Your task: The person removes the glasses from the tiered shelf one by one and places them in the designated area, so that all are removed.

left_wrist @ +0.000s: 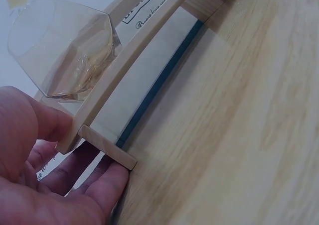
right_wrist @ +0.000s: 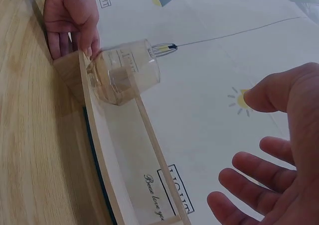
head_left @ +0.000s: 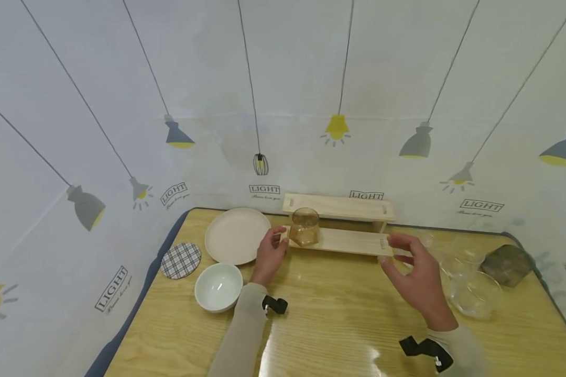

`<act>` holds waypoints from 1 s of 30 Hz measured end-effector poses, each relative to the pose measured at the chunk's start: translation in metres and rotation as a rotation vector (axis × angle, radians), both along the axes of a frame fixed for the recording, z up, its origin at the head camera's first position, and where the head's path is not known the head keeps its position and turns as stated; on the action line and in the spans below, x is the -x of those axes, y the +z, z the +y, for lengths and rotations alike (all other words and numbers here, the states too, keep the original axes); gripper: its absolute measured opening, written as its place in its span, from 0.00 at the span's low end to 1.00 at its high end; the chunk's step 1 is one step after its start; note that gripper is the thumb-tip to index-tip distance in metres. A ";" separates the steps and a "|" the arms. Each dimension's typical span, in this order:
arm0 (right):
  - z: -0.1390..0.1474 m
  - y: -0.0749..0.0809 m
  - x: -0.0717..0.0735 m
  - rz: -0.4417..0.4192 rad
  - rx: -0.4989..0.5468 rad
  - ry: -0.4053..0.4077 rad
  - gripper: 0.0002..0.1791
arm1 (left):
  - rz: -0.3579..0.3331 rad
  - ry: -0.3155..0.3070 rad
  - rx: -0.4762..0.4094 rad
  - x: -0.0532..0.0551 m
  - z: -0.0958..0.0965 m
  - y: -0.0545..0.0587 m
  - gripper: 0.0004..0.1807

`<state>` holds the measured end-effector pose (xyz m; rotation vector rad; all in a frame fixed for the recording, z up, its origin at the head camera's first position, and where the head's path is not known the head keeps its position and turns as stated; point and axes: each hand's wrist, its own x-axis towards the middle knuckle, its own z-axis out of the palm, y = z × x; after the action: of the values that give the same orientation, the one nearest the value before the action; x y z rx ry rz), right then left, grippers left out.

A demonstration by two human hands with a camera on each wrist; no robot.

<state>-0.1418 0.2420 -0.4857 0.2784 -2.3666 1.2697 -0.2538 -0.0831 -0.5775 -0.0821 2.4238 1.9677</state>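
A two-step wooden rack [head_left: 344, 241] stands near the wall. On the left part of its lower step sits an amber glass cup [head_left: 305, 228] with a faceted base. My left hand [head_left: 271, 255] grips the rack's left end; in the left wrist view its thumb is at the top board [left_wrist: 119, 70] and its fingers curl round the side leg [left_wrist: 107, 148]. By the rack's right end is my right hand [head_left: 420, 277], thumb and fingers spread. The right wrist view shows that hand [right_wrist: 284, 170] holding nothing, apart from the rack.
Left of the rack lie a round beige plate [head_left: 233, 238], a white bowl [head_left: 218, 288] and a checked coaster [head_left: 181, 260]. Several clear glass dishes [head_left: 476, 296] and a dark faceted object [head_left: 507, 265] sit at the right. Behind is a lamp-printed wall [head_left: 302, 146].
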 end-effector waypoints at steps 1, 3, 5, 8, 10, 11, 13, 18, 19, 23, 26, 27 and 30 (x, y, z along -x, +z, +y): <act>-0.004 0.000 0.003 -0.003 0.002 0.009 0.30 | 0.002 -0.002 -0.002 0.000 0.000 0.000 0.18; -0.013 0.000 0.008 -0.009 0.004 0.025 0.30 | 0.004 -0.007 -0.010 0.000 0.000 0.000 0.18; -0.021 -0.002 0.014 -0.014 -0.008 0.040 0.30 | 0.005 -0.008 -0.010 0.000 0.001 0.000 0.18; -0.034 -0.005 0.024 -0.025 -0.028 0.064 0.30 | 0.002 -0.009 -0.012 0.001 0.001 0.000 0.19; -0.044 -0.007 0.031 -0.029 -0.041 0.085 0.31 | -0.002 -0.007 -0.011 0.000 0.000 0.000 0.19; -0.049 -0.008 0.034 -0.032 -0.043 0.096 0.31 | -0.006 -0.006 -0.011 0.000 0.000 0.000 0.19; -0.058 -0.010 0.041 -0.042 -0.039 0.122 0.32 | -0.005 -0.006 -0.006 0.000 0.000 0.000 0.19; -0.081 -0.017 0.059 -0.101 -0.019 0.162 0.35 | 0.001 -0.008 -0.006 -0.001 -0.001 -0.001 0.19; -0.086 -0.019 0.061 -0.123 -0.014 0.164 0.36 | 0.000 -0.007 -0.007 -0.001 -0.001 -0.001 0.19; -0.107 -0.026 0.073 -0.189 0.008 0.158 0.40 | 0.016 0.001 -0.002 0.000 -0.001 -0.001 0.18; -0.122 -0.033 0.082 -0.218 0.031 0.137 0.43 | 0.022 0.009 0.002 0.001 0.000 0.000 0.18; -0.125 -0.034 0.085 -0.224 0.038 0.128 0.45 | 0.022 0.012 0.003 0.001 0.001 0.000 0.18; -0.134 -0.038 0.093 -0.243 0.058 0.100 0.48 | 0.029 0.021 0.014 0.001 0.001 0.000 0.18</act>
<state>-0.2347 0.1082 -0.5238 0.2388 -2.5394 1.4906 -0.2548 -0.0820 -0.5775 -0.0804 2.4649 1.9743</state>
